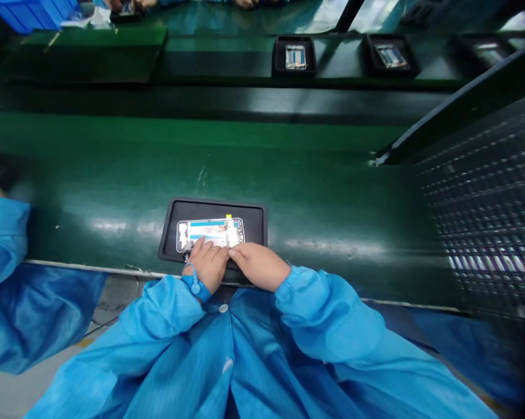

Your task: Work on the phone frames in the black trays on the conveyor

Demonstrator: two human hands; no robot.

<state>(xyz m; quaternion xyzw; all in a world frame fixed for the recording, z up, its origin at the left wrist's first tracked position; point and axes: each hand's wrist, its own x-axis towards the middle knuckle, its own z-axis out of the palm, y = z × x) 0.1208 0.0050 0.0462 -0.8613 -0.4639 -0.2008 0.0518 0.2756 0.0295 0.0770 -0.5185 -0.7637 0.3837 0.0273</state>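
Note:
An opened smartphone [206, 227], with its inner parts and blue strips showing, lies in a shallow black tray [256, 218]. A small yellow tab [229, 216] sticks out at its far edge. My left hand [209, 263] has its fingers closed over the phone's near edge, and a blue strap [195, 285] circles that wrist. At the near edge on the right, the thumb and fingers of my right hand [259, 265] are pinched together, touching the left fingertips. Whatever lies in that pinch is hidden.
Several black trays with phone parts stand on the far line, one [315, 55] near the middle. A slanted dark post [419, 131] and a mesh panel [485, 192] bound the right. A co-worker's blue sleeve [3, 238] is at left; a blue bin [31, 14] sits far left.

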